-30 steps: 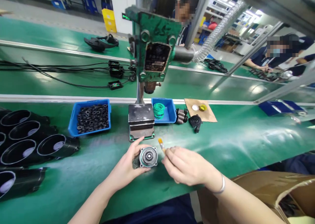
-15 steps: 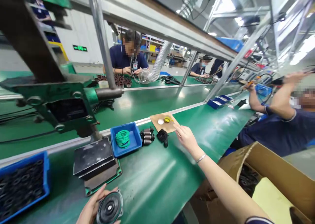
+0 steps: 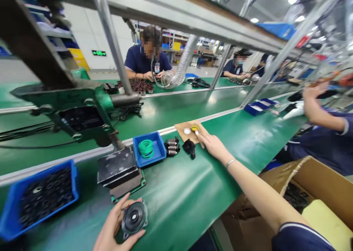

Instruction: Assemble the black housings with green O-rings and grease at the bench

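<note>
Left hand (image 3: 110, 225) cups a round part (image 3: 134, 218) at the near edge of the bench (image 3: 179, 199), thumb under its rim and fingers curled behind it, just in front of the press base (image 3: 118, 168). The part looks like a stiff metal housing with a dark ribbed face, probably weighty for its size. The rim seems the safest hold, as the face may mark easily. Right hand (image 3: 213, 145) lies stretched out on the cardboard sheet (image 3: 182, 135) toward the far edge, its fingers pressed together and apparently pinching a small brush (image 3: 196, 132) at the yellow pot (image 3: 194, 128).
</note>
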Motion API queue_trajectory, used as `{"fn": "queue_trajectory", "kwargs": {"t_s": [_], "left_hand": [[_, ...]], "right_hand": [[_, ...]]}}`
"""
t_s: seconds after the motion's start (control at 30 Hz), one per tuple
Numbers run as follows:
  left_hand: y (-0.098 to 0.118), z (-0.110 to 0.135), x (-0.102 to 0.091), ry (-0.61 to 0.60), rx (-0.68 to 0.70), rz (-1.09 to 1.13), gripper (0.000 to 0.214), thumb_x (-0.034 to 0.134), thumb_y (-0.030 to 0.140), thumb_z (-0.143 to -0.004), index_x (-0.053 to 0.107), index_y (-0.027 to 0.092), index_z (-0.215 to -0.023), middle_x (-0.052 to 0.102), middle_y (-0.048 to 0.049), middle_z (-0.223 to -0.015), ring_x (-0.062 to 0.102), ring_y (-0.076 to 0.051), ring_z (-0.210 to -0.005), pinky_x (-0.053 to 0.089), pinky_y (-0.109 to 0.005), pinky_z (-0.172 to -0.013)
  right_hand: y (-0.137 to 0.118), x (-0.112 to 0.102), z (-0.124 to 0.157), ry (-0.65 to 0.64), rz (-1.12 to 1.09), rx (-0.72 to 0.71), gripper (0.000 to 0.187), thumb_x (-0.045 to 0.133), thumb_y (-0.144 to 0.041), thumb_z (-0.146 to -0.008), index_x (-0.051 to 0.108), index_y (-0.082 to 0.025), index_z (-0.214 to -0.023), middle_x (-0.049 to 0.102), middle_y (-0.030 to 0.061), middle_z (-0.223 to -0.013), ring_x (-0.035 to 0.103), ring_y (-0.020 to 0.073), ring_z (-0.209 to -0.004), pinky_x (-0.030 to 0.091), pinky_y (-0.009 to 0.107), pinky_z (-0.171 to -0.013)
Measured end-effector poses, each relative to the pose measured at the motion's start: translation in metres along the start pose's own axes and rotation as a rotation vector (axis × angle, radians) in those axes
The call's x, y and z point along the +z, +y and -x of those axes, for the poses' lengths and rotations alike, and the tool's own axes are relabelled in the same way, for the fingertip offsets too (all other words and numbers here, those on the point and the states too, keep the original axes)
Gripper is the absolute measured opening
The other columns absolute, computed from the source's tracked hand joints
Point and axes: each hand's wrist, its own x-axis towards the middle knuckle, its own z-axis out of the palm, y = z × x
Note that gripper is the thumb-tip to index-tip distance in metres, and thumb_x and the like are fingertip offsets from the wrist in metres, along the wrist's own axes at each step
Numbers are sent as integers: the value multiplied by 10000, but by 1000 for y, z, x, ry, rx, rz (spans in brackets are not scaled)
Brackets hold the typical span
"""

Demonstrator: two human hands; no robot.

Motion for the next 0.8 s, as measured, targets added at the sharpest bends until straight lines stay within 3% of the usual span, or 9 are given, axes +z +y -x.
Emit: {"fn": "queue_trajectory", "kwargs": {"t_s": [0.13,0.23,0.33,0.47,0.57,0.7,0.8], "left_hand": [[-2,2,-6,-107,28,-33,758,734,420,-787,335,337,-1425,615,-81,-1347,592,-269,-1263,497,-451,-1065],[-5,3,-8,-152,52,-83,727,683,390,-843,290,335,-1452,586,-99,-1397,572,-253,-1288,498,-435,-1068],[-7,3,-4,-114,95,-152,766,686,406,-838,267,323,-1474,584,-114,-1398,579,-272,-1278,505,-457,-1056],[-8,5,7,25,147,-265,827,738,462,-778,296,316,-1463,620,-107,-1333,572,-317,-1273,450,-562,-1084],[-7,7,10,13,89,-195,808,720,447,-796,283,322,-1464,604,-100,-1360,560,-299,-1289,432,-551,-1105],[-3,8,8,-43,19,-50,803,725,380,-798,278,319,-1462,575,-94,-1412,548,-264,-1310,427,-489,-1129],[0,9,7,-74,10,-24,778,721,342,-803,291,310,-1451,559,-95,-1430,517,-261,-1342,395,-498,-1154]], "right_hand": [[-23,-10,7,95,-130,147,387,408,-147,-925,555,-130,-1283,599,190,-1335,593,296,-1179,476,474,-982],[-51,-11,10,150,-209,287,326,415,-277,-966,566,-147,-1225,677,167,-1173,664,267,-1012,546,422,-866],[-79,-1,5,133,-256,367,380,491,-411,-948,562,-163,-1227,721,131,-1063,697,239,-851,578,375,-743],[-95,20,-7,148,-263,433,443,542,-386,-906,541,-123,-1262,678,188,-1175,657,304,-1065,553,444,-890],[-95,25,-7,171,-283,450,334,509,-290,-899,578,-142,-1190,683,169,-1146,654,299,-1054,548,464,-898],[-104,18,13,197,-322,408,184,503,-283,-898,600,-176,-1012,688,130,-1013,671,260,-894,578,431,-784],[-125,10,37,195,-307,236,128,570,-277,-875,576,-184,-962,641,165,-1133,638,277,-1039,565,452,-882]]}}
